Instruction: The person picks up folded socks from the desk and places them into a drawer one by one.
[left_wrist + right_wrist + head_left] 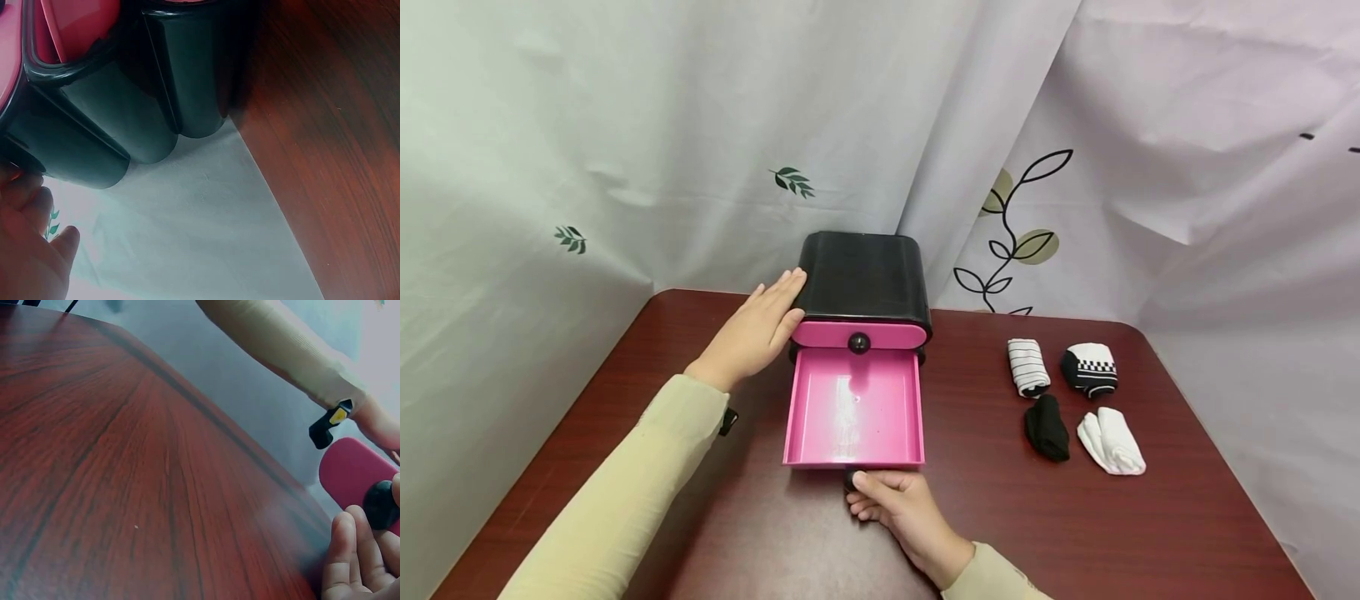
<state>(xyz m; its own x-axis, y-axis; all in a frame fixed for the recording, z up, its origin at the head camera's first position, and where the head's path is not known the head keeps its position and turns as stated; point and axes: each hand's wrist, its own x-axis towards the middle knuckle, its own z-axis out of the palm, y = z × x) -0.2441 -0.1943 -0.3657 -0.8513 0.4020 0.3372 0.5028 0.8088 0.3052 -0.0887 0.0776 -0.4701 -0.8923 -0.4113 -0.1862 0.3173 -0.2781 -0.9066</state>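
A black drawer unit (863, 275) with pink drawers stands at the back of the table. Its lower pink drawer (855, 408) is pulled out and holds nothing, while the top drawer front (895, 336) is closed. My left hand (756, 329) rests with straight fingers against the unit's left side and top edge. At the pulled-out drawer's front, my right hand (902, 508) pinches the round black knob (380, 505) between thumb and fingers. The left wrist view shows the unit's stacked black tiers (119, 106) from the side, with the left fingers at the edge.
To the right lie a striped rolled sock (1027, 367), a black and white checkered sock (1090, 369), a black sock (1047, 428) and a white sock (1112, 442). A pale curtain (722, 125) hangs behind the brown table (985, 500).
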